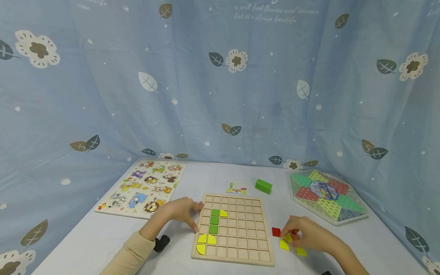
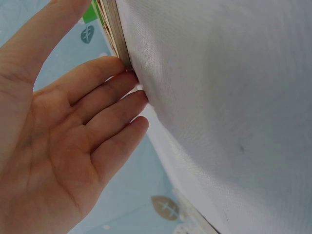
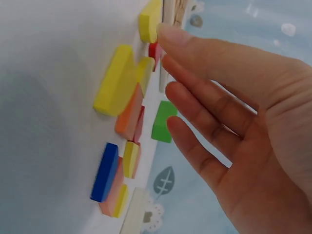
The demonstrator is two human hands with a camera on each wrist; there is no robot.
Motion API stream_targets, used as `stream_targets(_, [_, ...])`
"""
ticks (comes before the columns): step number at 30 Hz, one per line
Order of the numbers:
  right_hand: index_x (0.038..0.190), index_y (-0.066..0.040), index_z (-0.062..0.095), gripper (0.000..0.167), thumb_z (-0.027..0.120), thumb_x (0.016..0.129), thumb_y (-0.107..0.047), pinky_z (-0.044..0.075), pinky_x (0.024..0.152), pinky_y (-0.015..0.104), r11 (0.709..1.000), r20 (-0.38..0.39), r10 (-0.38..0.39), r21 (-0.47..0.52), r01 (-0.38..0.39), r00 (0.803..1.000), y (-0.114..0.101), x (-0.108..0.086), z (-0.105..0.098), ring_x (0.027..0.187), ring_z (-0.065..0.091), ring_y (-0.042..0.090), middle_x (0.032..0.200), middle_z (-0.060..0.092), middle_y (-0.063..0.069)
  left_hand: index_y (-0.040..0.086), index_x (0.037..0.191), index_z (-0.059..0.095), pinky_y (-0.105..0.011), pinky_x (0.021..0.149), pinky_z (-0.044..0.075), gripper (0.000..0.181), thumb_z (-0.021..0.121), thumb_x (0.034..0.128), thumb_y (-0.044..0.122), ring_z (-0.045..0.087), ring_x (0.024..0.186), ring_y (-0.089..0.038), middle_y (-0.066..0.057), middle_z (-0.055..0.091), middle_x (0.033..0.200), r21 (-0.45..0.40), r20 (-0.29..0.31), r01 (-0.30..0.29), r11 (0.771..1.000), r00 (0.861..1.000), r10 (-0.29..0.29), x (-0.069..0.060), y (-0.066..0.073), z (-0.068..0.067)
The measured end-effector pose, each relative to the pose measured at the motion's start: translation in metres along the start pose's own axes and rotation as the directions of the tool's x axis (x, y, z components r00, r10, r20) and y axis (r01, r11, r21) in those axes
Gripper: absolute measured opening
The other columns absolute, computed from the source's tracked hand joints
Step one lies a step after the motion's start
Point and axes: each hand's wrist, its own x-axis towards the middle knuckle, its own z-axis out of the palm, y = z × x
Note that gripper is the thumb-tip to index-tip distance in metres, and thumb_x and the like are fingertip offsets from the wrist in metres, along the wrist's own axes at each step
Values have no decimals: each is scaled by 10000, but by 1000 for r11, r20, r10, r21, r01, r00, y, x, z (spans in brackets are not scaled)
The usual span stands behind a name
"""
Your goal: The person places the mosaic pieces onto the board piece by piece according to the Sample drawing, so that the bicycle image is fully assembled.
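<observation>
Wooden grid board [image 1: 237, 231], one, flat on the white tabletop [image 1: 192, 179], between the hands. Set in it, seven tiles: three green square tiles [image 1: 214, 220] in a column; four yellow quarter-round tiles [image 1: 212, 240], one beside the topmost green, three clustered at the lower left.

Left hand [image 1: 182, 210], one: fingers nearly straight, thumb apart, fingertips touching the board's left edge.

Right hand [image 1: 311, 233], one: over the loose tiles right of the board, fingers loosely bent, nothing visible between thumb and forefinger; whether the thumb touches a yellow tile cannot be told.

Loose tiles, some hidden by others: at least five yellow tiles [image 3: 113, 83], one blue tile [image 3: 105, 173]; also orange tiles [image 3: 128, 114] and red tiles [image 1: 276, 232].

Beyond the board: one pattern card [image 1: 236, 186], printed with a coloured grid; one green block [image 1: 263, 186] beside it.

Left: one animal puzzle board [image 1: 146, 188]. Right: one clear hexagonal box [image 1: 328, 196] of coloured pieces, its central label illegible.

Backdrop: one blue curtain [image 1: 192, 103], lettered "u will find flowers and sorrows / but it's always beautifu…".
</observation>
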Motion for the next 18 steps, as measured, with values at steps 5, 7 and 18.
stream_targets(5, [996,-253,726,263,800,773,-134,204,1026,630,999,26,-39,21,38,999,3,1,7,836,586,41,912,631,-174,84,1366,547,-462,1075,367,856,864,645,419,434,1316,-330,-75,505,1414,-4,-1,7,1000,1000,-7,0,0,0])
stream_targets(7, [999,-255,727,268,805,769,-142,204,1018,645,999,26,-47,15,47,999,3,2,9,903,591,44,946,636,-182,88,1366,549,-461,1076,366,855,864,645,422,432,1317,-332,-71,506,1413,-4,-4,9,1000,1000,-9,0,-1,1])
stream_targets(18, [980,-247,732,246,810,764,-158,474,931,329,997,11,-74,-6,74,997,4,1,12,898,594,34,966,652,-179,95,1366,551,-474,1079,358,850,866,647,421,421,1322,-348,-72,507,1413,-8,-11,6,1000,1000,-6,0,-1,1])
